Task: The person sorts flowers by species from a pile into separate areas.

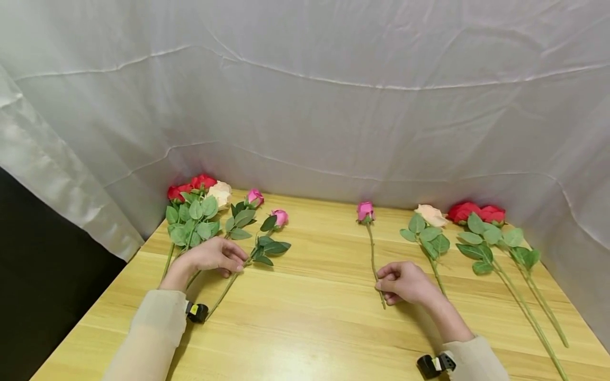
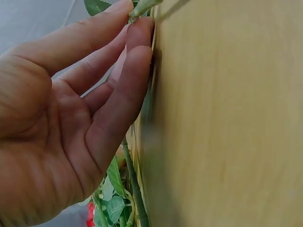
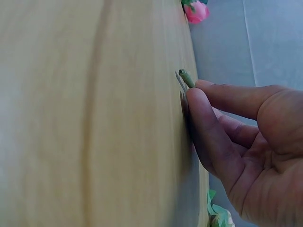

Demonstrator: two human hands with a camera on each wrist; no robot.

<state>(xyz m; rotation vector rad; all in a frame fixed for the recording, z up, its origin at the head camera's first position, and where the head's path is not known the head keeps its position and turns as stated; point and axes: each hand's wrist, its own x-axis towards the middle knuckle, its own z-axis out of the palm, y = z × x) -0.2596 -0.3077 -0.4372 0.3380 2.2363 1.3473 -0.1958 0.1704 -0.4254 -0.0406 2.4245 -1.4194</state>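
On the wooden table (image 1: 305,323), bare room at centre.
Leafy pink rose (image 1: 274,247) is pinched by left hand (image 1: 214,256), second pink rose (image 1: 365,212) by right hand (image 1: 405,283); both blooms near back edge (image 1: 314,201).

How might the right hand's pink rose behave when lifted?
The pink rose is probably light, its stem thin. It looks fairly stiff, only slightly bent. Pinched near its base by the right hand, it may tip head-down.
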